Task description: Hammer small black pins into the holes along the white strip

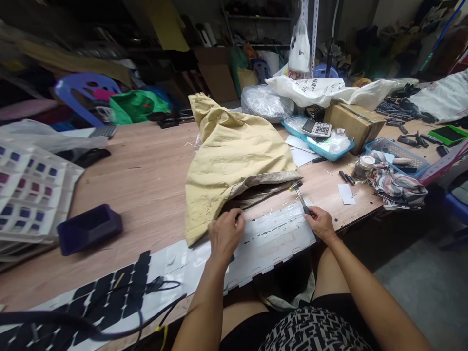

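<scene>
My right hand (321, 223) is wrapped round the dark grip of a small hammer (300, 197), its yellow-tipped head pointing away from me near the mouth of the sack. The fingers of my left hand (226, 234) are curled together at the near edge of a large yellow sack (237, 151). A small dark bit shows between thumb and finger, too small to name. The sack lies on its side with its dark opening facing me. Under both hands a white board (270, 239) runs along the table's front edge, with a row of small dark marks on it.
Dark solar cell strips (106, 292) and black cables (87, 324) lie at the front left. A navy plastic bin (89, 229) stands behind them. Blue baskets (331, 152), a calculator (317, 128) and a cardboard box (353, 122) sit at the right. Someone in yellow (164, 24) is behind.
</scene>
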A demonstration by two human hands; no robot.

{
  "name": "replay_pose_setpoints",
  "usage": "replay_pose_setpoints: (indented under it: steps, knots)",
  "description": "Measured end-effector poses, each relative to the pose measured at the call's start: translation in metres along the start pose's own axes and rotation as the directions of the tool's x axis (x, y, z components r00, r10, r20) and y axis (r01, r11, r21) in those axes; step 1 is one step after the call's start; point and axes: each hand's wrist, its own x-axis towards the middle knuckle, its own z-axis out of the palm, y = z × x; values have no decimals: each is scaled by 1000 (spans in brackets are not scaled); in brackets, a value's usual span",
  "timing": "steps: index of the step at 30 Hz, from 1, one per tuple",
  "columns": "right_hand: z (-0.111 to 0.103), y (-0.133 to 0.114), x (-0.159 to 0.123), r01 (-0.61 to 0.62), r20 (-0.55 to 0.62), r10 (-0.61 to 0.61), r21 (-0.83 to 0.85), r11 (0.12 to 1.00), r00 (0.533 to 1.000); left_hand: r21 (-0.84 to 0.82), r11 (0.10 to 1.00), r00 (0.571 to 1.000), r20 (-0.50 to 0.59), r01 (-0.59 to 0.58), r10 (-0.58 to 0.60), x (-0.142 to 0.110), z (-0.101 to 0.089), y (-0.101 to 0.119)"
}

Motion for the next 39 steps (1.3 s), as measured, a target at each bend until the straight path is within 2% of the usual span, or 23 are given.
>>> replay_pose_setpoints:
  steps: [1,3,5,6,9,12,18,24,29,31,33,35,39]
  knots:
    - [0,0,0,-1,1,1,-1,1000,1000,-100,992,996,26,-81,84,-9,3,3]
    - [1,1,1,0,2,0,-3,1000,1000,-269,935,963,73,-233,261,-24,14,10]
    - [2,2,1,2,0,-2,-6,1000,1000,-329,887,920,105,-325,377,-34,27,18]
    - [2,3,2,4,-1,-4,-8,1000,1000,-326,882,912,110,-341,394,-37,33,20]
    - [1,2,2,9,-1,-9,-11,1000,1000,-300,908,942,75,-291,326,-42,43,25]
    - [1,2,2,11,0,-11,-11,1000,1000,-297,926,964,56,-234,262,-43,45,26]
    - [1,4,2,16,-2,-16,-9,1000,1000,-265,949,980,55,-170,191,-35,52,32]
    - [0,7,3,49,2,-49,-26,998,999,-368,920,985,53,-132,162,-29,58,27]
    - [-3,-3,-3,112,3,-112,-54,992,994,-437,893,991,29,-107,133,-28,56,27]
    - [-6,-12,-11,188,3,-189,-91,978,982,-450,886,990,28,-109,136,-27,55,27]
    - [-8,-20,-22,313,41,-310,-146,938,950,-452,885,990,30,-111,140,-26,55,27]
    - [-8,-28,-34,413,128,-394,-188,891,910,-450,886,990,30,-110,138,-25,55,26]
    - [-5,-39,-52,477,296,-400,-260,840,867,-463,880,989,36,-110,143,-24,56,25]
